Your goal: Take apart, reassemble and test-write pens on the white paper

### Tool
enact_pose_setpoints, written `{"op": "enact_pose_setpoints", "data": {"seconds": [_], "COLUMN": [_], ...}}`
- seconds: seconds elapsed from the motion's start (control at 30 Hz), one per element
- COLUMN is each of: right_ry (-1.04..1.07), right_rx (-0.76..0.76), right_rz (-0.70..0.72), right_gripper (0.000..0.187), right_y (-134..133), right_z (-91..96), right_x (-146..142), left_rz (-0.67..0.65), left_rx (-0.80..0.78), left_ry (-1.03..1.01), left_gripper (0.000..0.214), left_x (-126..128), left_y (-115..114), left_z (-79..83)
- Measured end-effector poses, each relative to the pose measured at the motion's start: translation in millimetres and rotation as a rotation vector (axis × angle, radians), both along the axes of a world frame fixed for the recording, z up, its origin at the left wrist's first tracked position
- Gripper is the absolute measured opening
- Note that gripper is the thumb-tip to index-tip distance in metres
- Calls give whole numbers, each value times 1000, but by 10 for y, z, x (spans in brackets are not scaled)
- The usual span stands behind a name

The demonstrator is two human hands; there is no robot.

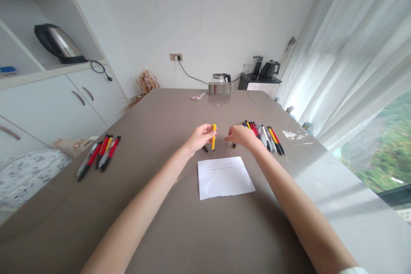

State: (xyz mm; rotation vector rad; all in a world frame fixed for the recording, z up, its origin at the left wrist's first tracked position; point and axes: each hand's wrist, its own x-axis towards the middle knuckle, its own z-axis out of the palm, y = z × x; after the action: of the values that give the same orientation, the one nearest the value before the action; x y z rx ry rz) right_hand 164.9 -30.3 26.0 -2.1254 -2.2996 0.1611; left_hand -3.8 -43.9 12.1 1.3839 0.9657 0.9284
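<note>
My left hand [203,135] is closed around a yellow pen barrel [213,138], held nearly upright above the table. Beneath it lie a small black pen part [204,148] and a thin part [214,152] too small to name. My right hand [241,134] is low over the table, fingers bent downward; what they hold, if anything, is hidden. A black and yellow piece [234,146] shows just below that hand. Nearer to me lies a white sheet of paper [224,182] with rows of small marks.
Several pens in red, yellow, grey and black lie in a row [263,138] right of my right hand. Another pen group [99,154] lies at the table's left. A glass kettle [220,78] stands at the far edge, near a crumpled wrapper [198,96].
</note>
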Motion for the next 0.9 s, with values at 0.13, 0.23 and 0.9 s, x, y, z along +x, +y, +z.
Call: {"op": "enact_pose_setpoints", "data": {"seconds": [0.13,0.23,0.9], "right_ry": [-108,-131,-47], "right_rx": [-77,-112,2], "right_rz": [-24,-30,-19], "right_gripper": [36,38,30], "right_y": [-8,-14,-14], "right_z": [-13,-8,-100], "right_x": [-22,-34,-116], "left_rz": [-7,-5,2], "left_rx": [2,-2,1], "left_ry": [-11,-11,9], "left_gripper": [25,24,24], "left_x": [-3,1,15], "left_y": [6,5,-12], "left_z": [-9,-5,19]}}
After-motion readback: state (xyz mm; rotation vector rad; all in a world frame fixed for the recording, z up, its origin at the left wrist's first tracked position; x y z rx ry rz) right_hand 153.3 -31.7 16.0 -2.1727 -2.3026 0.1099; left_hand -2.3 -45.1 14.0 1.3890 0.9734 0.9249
